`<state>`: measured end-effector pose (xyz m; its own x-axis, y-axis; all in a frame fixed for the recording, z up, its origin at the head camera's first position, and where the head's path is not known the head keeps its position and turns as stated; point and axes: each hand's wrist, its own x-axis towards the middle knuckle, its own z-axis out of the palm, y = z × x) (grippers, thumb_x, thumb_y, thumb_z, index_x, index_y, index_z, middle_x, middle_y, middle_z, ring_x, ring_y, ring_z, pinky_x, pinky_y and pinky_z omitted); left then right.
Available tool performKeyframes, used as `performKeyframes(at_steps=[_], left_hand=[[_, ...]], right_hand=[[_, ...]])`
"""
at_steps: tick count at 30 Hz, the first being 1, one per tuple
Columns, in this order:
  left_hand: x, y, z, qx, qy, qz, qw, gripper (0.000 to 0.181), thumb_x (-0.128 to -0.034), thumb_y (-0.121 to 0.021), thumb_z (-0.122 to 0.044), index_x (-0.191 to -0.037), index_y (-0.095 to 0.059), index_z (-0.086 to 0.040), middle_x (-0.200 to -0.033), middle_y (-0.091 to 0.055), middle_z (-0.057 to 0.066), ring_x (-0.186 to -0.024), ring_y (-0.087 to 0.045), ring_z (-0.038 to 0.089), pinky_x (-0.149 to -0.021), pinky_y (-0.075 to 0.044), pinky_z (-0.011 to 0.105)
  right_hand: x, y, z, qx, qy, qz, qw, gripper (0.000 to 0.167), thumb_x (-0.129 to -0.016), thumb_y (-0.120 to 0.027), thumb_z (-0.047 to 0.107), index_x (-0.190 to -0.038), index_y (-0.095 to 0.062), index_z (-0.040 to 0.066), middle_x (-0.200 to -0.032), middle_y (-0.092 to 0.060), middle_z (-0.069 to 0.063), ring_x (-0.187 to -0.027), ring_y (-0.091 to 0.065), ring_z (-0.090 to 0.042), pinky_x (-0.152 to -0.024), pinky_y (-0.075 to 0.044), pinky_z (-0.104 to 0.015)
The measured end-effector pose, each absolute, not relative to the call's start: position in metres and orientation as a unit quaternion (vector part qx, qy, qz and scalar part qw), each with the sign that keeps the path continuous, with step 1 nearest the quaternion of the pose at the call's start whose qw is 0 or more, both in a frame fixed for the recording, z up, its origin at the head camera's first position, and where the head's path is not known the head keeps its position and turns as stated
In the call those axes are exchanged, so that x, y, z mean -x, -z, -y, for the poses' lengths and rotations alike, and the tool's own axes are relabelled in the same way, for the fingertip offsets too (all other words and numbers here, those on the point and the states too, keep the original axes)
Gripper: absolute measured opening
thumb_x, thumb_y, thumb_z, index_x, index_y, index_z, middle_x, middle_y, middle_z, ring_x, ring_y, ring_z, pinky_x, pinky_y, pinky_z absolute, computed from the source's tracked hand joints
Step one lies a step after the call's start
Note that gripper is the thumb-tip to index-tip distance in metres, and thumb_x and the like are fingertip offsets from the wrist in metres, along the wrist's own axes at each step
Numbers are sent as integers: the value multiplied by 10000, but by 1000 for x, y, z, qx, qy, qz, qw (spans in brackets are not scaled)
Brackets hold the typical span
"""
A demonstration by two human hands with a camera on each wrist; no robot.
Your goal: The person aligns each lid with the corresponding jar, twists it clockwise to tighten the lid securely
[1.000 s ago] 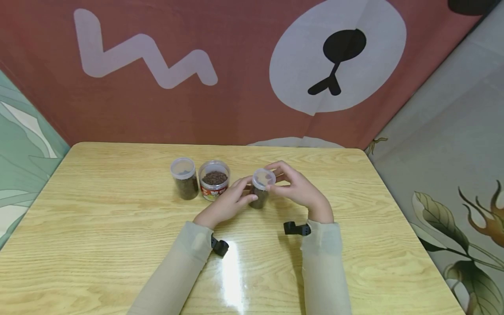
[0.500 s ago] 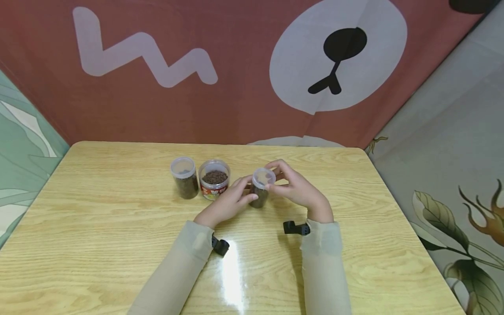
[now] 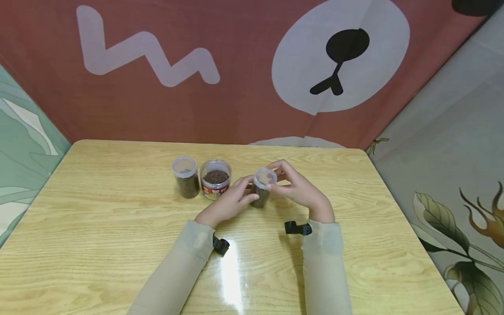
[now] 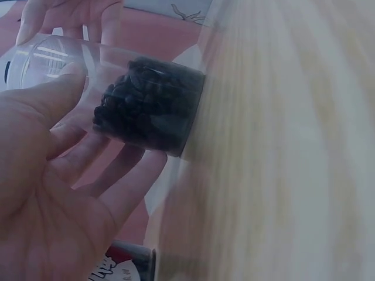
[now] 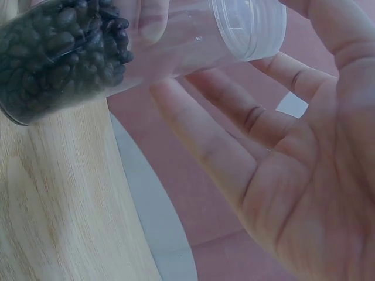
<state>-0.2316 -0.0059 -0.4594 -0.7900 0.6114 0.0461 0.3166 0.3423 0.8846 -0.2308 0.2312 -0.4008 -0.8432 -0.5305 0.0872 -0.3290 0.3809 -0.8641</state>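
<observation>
A clear plastic jar point(image 3: 260, 201) partly filled with dark beans stands between both hands, its translucent lid point(image 3: 265, 176) on top. My left hand point(image 3: 226, 204) holds the jar's side, thumb on the near wall. From the right, my right hand point(image 3: 297, 189) grips the lid with thumb and fingers. In the left wrist view, the beans point(image 4: 149, 105) fill the jar's lower part, and its base meets the table. The right wrist view has the jar's lid point(image 5: 249, 26) between the right thumb and fingers; some fingertips are hidden behind it.
Left of the hands stands a wide jar point(image 3: 214, 192) without a lid, with brown pieces inside and a red label. Beside it is another lidded jar point(image 3: 187, 186) with dark contents. The wooden table point(image 3: 98, 218) ends at a red cloth backdrop point(image 3: 236, 113).
</observation>
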Motion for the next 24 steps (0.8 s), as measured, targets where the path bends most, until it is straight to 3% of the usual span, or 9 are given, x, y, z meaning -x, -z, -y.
performKeyframes(at_steps=[16, 24], left_hand=[[228, 449, 3, -288, -463, -830, 118, 616, -1058, -561, -242, -1590, -300, -71, -1547, -415, 159, -1367, -498, 271, -1108, -443, 358], [227, 443, 3, -283, -419, -860, 68, 607, -1025, -629, -239, -1551, -397, -44, -1469, -532, 172, -1278, -587, 282, -1059, -491, 392]], right_hand=[[228, 401, -232, 220, 513, -822, 113, 491, -933, -732, 44, -1359, -488, 25, -1326, -530, -169, -1189, -543, -361, -983, -539, -476], [228, 402, -231, 219, 508, -825, 117, 508, -919, -707, -15, -1367, -468, -5, -1343, -519, -186, -1217, -542, -369, -1000, -534, -464]])
